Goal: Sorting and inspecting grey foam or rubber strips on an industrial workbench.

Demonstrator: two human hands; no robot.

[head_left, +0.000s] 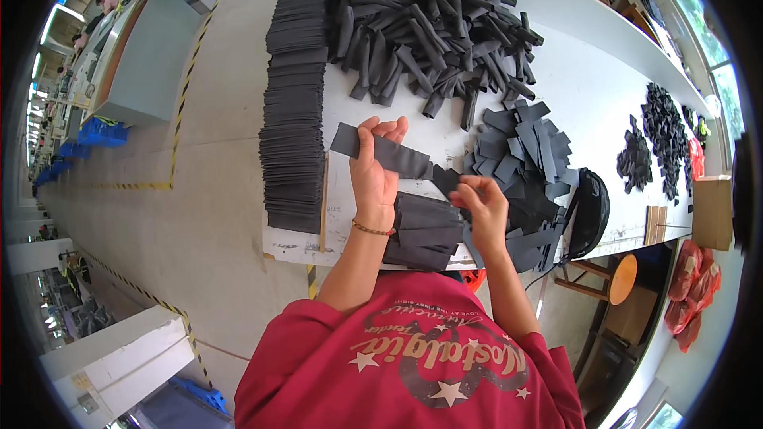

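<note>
My left hand (373,183) is raised above the white table, its fingers closed around a long dark grey fabric strip (409,161) that slants down to the right. My right hand (486,210) pinches a small dark flat piece (446,179) at the right end of that strip. Whether the two touch there is hard to make out. Just below both hands lies a layered stack of dark fabric strips (425,230) near the table's front edge. Right of it, a loose heap of flat dark pieces (520,147) spreads under and beyond my right hand.
A long tidy row of stacked dark pieces (294,111) lines the table's left edge. Rolled dark strips (429,32) are heaped at the back. On the right are a black rounded object with a cord (590,214), small dark piles (634,160), a wooden stool (623,279) and a carton (711,212).
</note>
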